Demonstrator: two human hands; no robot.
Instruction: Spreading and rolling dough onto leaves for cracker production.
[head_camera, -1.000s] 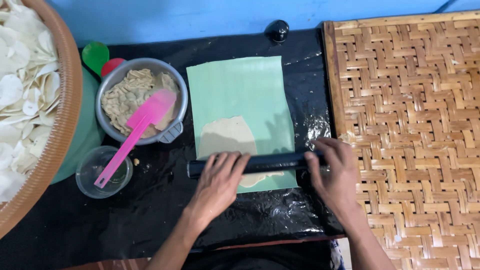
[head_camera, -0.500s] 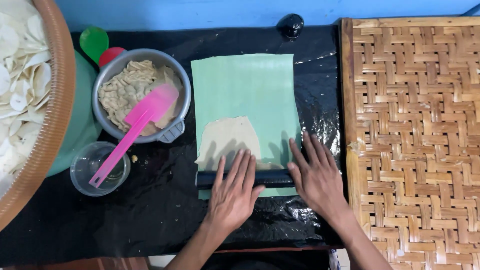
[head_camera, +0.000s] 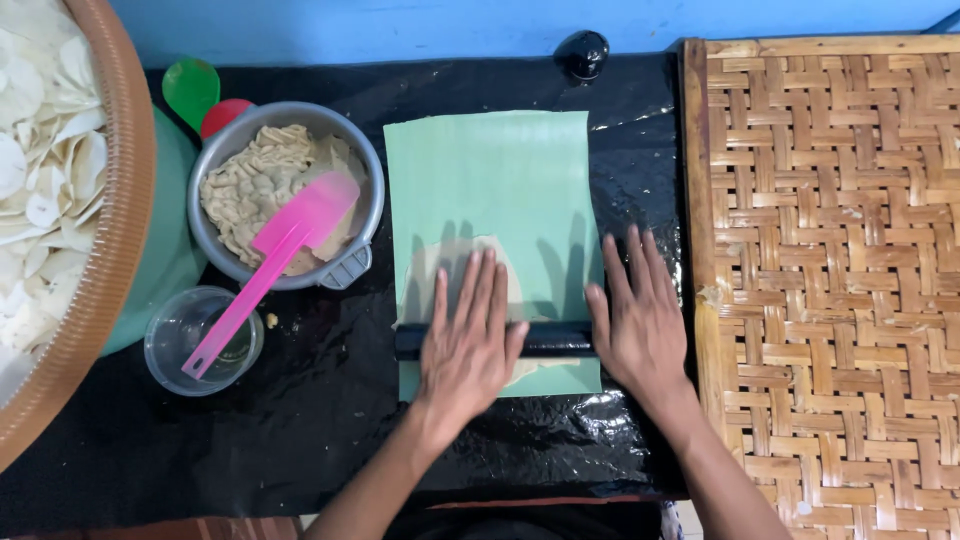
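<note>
- Dough (head_camera: 455, 262), a pale flattened patch, lay under a green sheet (head_camera: 500, 180) at the middle of the black-covered desk (head_camera: 300, 440), with a black rolling pin (head_camera: 550, 340) crossing its near end.
- Left hand (head_camera: 468, 345) lay flat on the pin, fingers (head_camera: 480, 290) spread and straight, pointing to 12 o'clock; it gripped nothing, only pressed down.
- Right hand (head_camera: 640, 320) lay the same way at 3 o'clock from the left one, palm on the pin's right end, fingers open and extended.
- Risk, as I judged it: uneven pressure between the two palms could have skewed the pin and thinned the dough lopsidedly, or dragged the sheet so it creased.
- Another risk: a long push towards 12 o'clock could have squeezed dough past the sheet's edge onto the desk covering.
- At 9 o'clock from the sheet, a metal bowl (head_camera: 290, 195) of crumbly mix sat just beside it, holding a pink spatula (head_camera: 270, 270) whose handle reached over a clear cup (head_camera: 203, 340); a sideways slip could have knocked them.
- Woven mat (head_camera: 830, 280) bordered the work at 3 o'clock, its edge close to the right hand, leaving little side room there.
- Open room lay towards 12 o'clock along the sheet, up to a small black knob (head_camera: 583, 52) near the blue wall.
- Big basket (head_camera: 100, 250) of white crackers stood well apart at 9 o'clock.
</note>
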